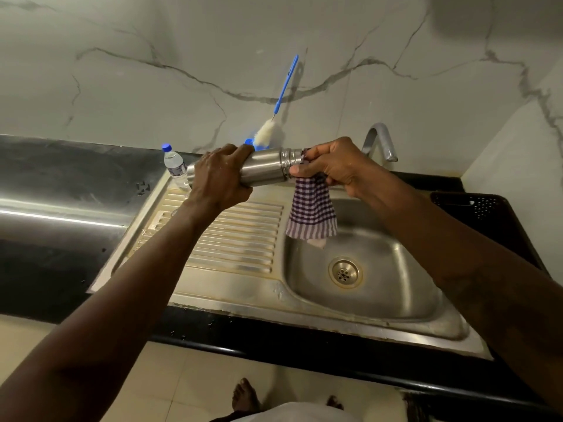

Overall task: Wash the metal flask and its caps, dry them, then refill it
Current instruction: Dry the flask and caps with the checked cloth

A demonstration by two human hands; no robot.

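left hand [219,175] grips cylindrical steel flask [265,166] mid-body, frame centre | right hand [332,167] pinches purple-white checked cloth [312,214] at threaded neck | likely stiff, light when empty, wet-slippery; body is safest hold

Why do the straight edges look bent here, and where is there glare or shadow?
Head view: the wide lens bows the counter edge; a glare streak crosses its left part; the brush throws a soft shadow on the wall; flask and cloth look sharp.
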